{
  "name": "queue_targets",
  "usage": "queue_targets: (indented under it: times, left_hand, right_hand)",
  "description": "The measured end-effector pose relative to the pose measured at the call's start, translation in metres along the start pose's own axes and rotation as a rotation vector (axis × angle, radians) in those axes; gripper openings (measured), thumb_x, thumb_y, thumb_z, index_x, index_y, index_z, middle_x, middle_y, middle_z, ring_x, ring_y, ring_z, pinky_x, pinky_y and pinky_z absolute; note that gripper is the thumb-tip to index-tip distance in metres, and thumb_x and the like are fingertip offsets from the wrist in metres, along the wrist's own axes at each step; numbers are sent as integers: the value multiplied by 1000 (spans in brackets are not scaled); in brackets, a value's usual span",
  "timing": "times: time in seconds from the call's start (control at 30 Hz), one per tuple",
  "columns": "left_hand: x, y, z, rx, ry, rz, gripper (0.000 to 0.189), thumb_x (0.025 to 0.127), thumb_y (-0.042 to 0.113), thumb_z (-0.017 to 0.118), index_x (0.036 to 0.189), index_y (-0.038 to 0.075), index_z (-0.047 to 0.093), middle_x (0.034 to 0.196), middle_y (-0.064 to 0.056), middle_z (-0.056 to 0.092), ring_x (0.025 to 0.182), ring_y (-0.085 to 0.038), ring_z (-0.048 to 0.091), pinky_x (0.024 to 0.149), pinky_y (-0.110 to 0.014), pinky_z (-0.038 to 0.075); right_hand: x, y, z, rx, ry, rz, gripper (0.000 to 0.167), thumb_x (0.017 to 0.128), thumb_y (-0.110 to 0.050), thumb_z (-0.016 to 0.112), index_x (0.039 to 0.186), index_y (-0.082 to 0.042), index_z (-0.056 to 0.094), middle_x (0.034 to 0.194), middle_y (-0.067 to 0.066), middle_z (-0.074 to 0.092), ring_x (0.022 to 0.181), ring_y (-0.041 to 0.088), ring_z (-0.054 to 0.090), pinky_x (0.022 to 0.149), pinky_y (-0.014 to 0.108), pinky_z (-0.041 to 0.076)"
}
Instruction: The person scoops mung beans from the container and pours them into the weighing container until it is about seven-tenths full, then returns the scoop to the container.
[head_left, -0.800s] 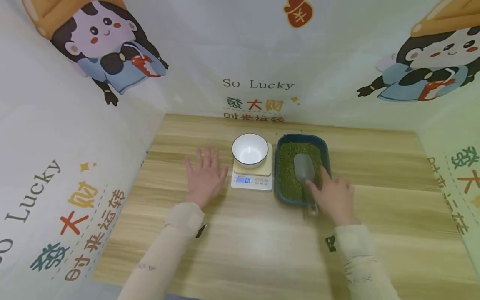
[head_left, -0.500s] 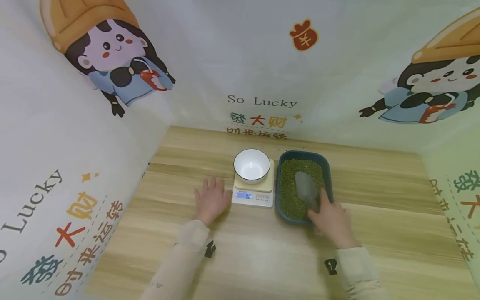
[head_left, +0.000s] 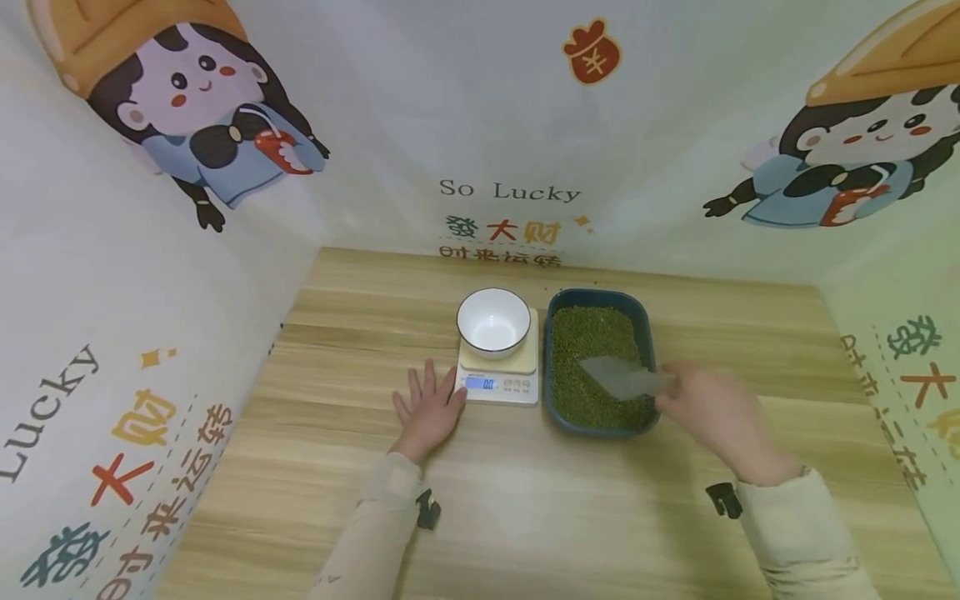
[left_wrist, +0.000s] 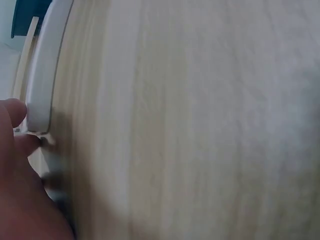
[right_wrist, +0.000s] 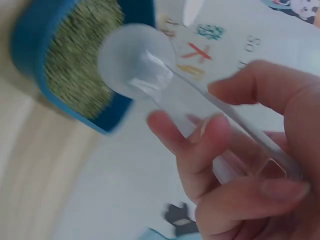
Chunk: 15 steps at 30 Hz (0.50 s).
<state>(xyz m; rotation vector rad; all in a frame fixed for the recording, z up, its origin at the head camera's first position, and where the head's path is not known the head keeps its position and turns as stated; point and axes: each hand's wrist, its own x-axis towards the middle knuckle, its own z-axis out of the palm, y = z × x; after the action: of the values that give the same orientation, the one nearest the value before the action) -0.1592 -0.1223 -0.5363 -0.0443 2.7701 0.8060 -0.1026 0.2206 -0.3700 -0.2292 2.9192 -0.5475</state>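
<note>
My right hand [head_left: 716,417] grips the handle of a translucent plastic scoop [head_left: 618,379] at the right side of a dark blue tub [head_left: 551,404]. Green granules [head_left: 596,329] fill much of the tub, and the scoop's head is over them. In the right wrist view, fingers and thumb wrap the clear handle, and the round end of the scoop [right_wrist: 132,60] faces the camera. A white kitchen scale [head_left: 517,395] reading 0.0 carries a white bowl [head_left: 493,321] with a dark rim. My left hand [head_left: 430,421] rests on the table with fingers spread, its thumb side at the scale's left edge.
Tub and scale stand side by side on a wood-grain table [head_left: 525,500]. Printed white sheets [head_left: 390,125] wall in its back and sides. A few dark specks lie behind the tub. Each wrist bears a black clip.
My right hand has taken hold of the scoop's handle, turned the scoop sideways and moved right. My left hand has come closer to the scale's front left corner. The head view has shifted slightly.
</note>
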Motion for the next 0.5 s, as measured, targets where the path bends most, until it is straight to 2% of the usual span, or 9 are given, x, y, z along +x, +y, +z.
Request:
queue_targets:
  times: [0.07, 0.13, 0.2, 0.3, 0.43, 0.5]
  left_hand:
    - [1, -3, 1, -9, 3, 7, 54, 93, 51, 26, 142, 27, 24, 149, -5, -11, 130, -30, -23, 94, -58, -20]
    - [2, -5, 1, -16, 9, 9, 55, 92, 52, 26, 141, 28, 24, 148, -4, -11, 130, -30, -23, 94, -57, -21]
    - [2, -7, 1, -15, 15, 6, 55, 92, 52, 26, 141, 28, 23, 148, -4, -12, 130, -30, -24, 94, -57, -22]
    - [1, -8, 2, -11, 22, -10, 53, 93, 52, 25, 141, 30, 24, 149, -3, -11, 130, -29, -23, 94, -56, -22]
    - [0, -5, 5, -14, 57, -26, 49, 94, 49, 23, 139, 32, 27, 149, -2, -7, 131, -28, -19, 96, -56, -20]
    - [0, -3, 8, -10, 69, -29, 47, 94, 48, 22, 138, 33, 29, 149, -2, -5, 132, -28, -18, 96, -56, -19]
  right_hand:
    - [-3, -3, -14, -50, 11, -49, 32, 83, -17, 49, 109, 0, 60, 75, 7, 61, 47, 10, 38, 40, 25, 34]
    - [-4, -6, -24, -92, 3, -79, 21, 83, -17, 49, 91, -5, 64, 61, 1, 52, 45, 9, 33, 38, 25, 30]
    - [-4, -8, -30, -132, -2, -92, 15, 81, -16, 49, 76, -9, 61, 52, -4, 37, 45, 9, 30, 38, 24, 27]
    - [-4, -8, -30, -155, -25, -101, 18, 81, -14, 50, 62, -14, 49, 51, -4, 33, 45, 10, 30, 38, 24, 27]
    - [0, -2, -18, -120, -49, -117, 13, 83, -12, 53, 76, -9, 63, 64, -2, 56, 53, 11, 47, 46, 31, 42]
    - [2, 2, -8, -90, -64, -105, 12, 83, -12, 53, 84, -8, 64, 68, -1, 58, 56, 12, 49, 48, 31, 44]
